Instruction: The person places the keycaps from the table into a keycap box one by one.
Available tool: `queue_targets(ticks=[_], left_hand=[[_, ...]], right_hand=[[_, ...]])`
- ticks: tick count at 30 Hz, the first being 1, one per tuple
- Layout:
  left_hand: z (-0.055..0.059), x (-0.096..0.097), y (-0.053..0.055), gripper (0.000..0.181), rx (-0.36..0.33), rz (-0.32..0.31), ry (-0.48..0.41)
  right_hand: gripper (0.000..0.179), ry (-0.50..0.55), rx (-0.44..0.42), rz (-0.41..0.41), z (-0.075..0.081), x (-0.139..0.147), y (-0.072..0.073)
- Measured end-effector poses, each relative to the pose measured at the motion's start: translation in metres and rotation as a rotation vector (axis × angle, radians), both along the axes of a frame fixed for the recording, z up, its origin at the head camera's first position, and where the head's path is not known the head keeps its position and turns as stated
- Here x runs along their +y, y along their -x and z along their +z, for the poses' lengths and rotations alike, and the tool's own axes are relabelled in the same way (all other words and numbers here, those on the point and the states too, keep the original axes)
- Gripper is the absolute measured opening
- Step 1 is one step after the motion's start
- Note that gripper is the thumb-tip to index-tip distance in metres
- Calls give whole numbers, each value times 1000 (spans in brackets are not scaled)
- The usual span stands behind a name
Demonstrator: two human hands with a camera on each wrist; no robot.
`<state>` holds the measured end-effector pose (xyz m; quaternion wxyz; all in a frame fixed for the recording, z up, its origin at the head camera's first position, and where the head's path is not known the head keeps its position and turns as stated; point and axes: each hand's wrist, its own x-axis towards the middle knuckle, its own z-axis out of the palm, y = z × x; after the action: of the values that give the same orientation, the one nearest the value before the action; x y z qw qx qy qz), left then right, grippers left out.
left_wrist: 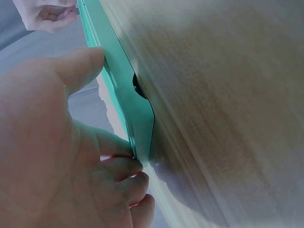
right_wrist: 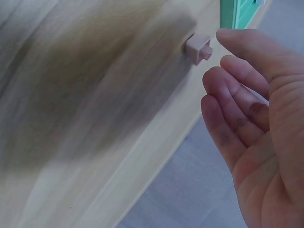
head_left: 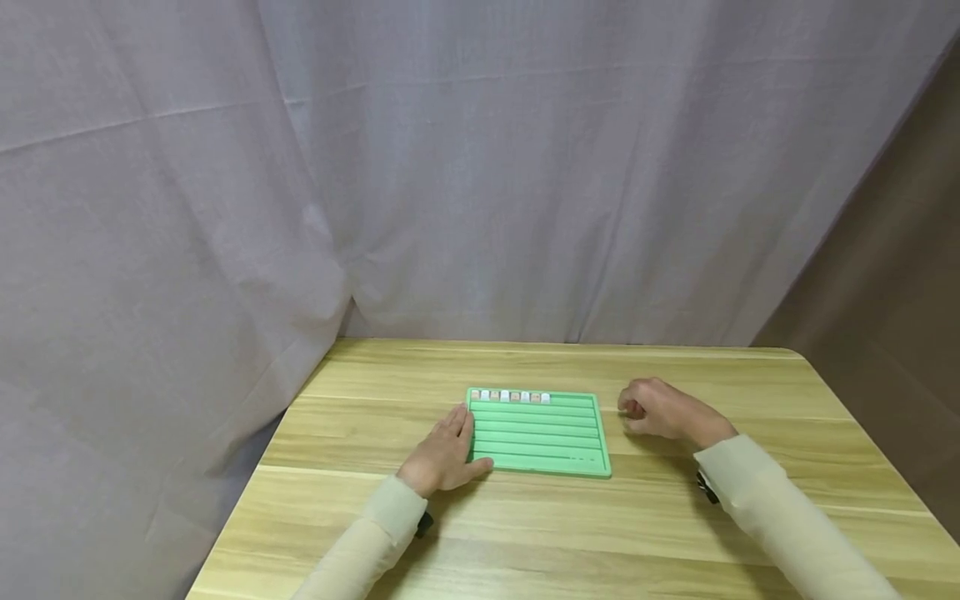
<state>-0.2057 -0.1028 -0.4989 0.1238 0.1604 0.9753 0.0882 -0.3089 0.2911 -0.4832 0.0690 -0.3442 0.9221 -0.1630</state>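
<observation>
My left hand (head_left: 444,457) rests at the near left corner of a green ridged keycap tray (head_left: 536,447). Its fingers lie along the tray's left side and the thumb touches the front edge; the left wrist view shows this thumb against the green rim (left_wrist: 118,78). Off the tray's right side, my right hand (head_left: 663,410) hovers low with fingers loosely bent and holds nothing. Just beyond its fingertips, a pinkish keycap (right_wrist: 198,49) lies on the wood with its hollow, stemmed underside showing; in the head view the hand hides it.
Several keycaps (head_left: 514,397), alternating pinkish and white, fill the left part of the tray's top row. The wooden table (head_left: 525,533) extends around the tray, backed by a grey curtain (head_left: 480,183). A brown surface (head_left: 877,333) stands on the right.
</observation>
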Motion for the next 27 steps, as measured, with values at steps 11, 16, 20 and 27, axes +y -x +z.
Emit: queue_targets(ticks=[11,16,20,27], left_hand=[[2,0,0,93,-10,0,3],[3,1,0,93,-12,-1,-5],[3,1,0,93,-9,1,-2],[3,1,0,93,0,-5,10]], right_hand=[[20,48,10,27,-14,8,0],[21,69,24,33,-21,10,1],[20,68,24,24,-24,10,2],[16,42,5,9,-19,8,3]])
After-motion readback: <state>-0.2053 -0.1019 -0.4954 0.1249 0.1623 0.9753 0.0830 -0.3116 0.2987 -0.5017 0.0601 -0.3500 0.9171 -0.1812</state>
